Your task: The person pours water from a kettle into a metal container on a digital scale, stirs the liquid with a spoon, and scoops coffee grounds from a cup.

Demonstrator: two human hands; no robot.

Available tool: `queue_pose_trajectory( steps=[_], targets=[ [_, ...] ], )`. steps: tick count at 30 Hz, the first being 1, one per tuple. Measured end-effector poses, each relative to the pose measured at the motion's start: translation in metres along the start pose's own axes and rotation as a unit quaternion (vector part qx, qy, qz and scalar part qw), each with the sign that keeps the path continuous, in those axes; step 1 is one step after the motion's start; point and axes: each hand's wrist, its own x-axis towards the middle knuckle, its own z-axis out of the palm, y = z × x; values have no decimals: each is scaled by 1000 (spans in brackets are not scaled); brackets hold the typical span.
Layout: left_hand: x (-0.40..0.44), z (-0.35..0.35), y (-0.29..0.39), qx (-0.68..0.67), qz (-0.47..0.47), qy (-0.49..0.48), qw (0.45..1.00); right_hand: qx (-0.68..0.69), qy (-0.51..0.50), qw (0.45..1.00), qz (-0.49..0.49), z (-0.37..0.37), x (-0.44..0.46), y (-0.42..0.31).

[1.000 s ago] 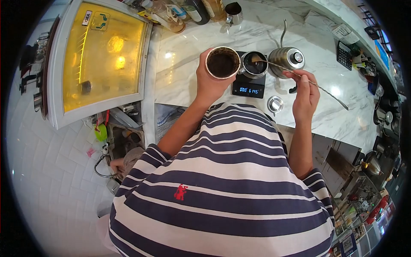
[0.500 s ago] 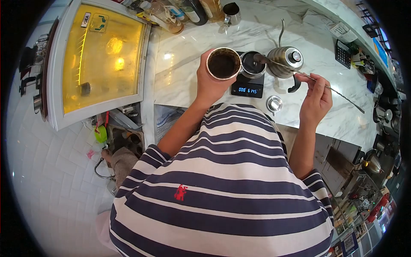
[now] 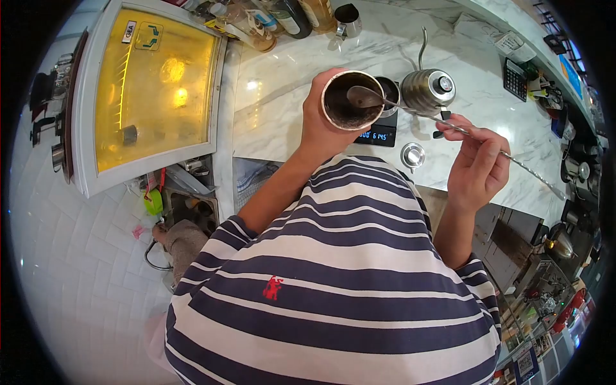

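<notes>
My left hand (image 3: 319,125) is wrapped round a paper cup (image 3: 332,99), which tilts so that I see into it. Dark brown matter lies inside, possibly coffee grounds. In my right hand (image 3: 478,160) is a long twisted-handled bar spoon (image 3: 462,130), pinched by its shaft. The spoon's bowl is over the cup's mouth; whether it touches the contents I cannot tell. Partly hidden behind the cup, a round dark-filled vessel (image 3: 389,92) stands on a black digital scale (image 3: 385,136) with blue digits. A steel gooseneck kettle (image 3: 423,90) stands to the right.
A small round metal piece (image 3: 412,156) lies near the marble counter's (image 3: 276,138) front edge. Bottles (image 3: 292,16) and a small pitcher (image 3: 347,20) line the back. A calculator (image 3: 514,81) sits at right. At left, another person's arm (image 3: 183,244) reaches towards a sink.
The spoon's bowl has moved left, from above the vessel on the scale to over the cup. The cup has shifted slightly right and tilted. My right hand has turned and lowered a little.
</notes>
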Motion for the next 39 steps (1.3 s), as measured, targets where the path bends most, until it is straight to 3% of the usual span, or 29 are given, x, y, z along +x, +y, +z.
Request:
queue_pose_trajectory(
  steps=[2,10,33,39],
  targets=[
    [2,-1,3,-8,29,-7,1000,-54,-40,997,-49,7,1,-2],
    [6,-3,1,-21,123,-13,992,-71,-84,989,-94,16,-1,-1],
    [5,-2,9,-9,136,-5,991,-101,-133,975,-144,30,-2,-8],
    [4,-3,5,-6,153,-7,988,-136,-197,956,-167,33,1,-18]
  ],
)
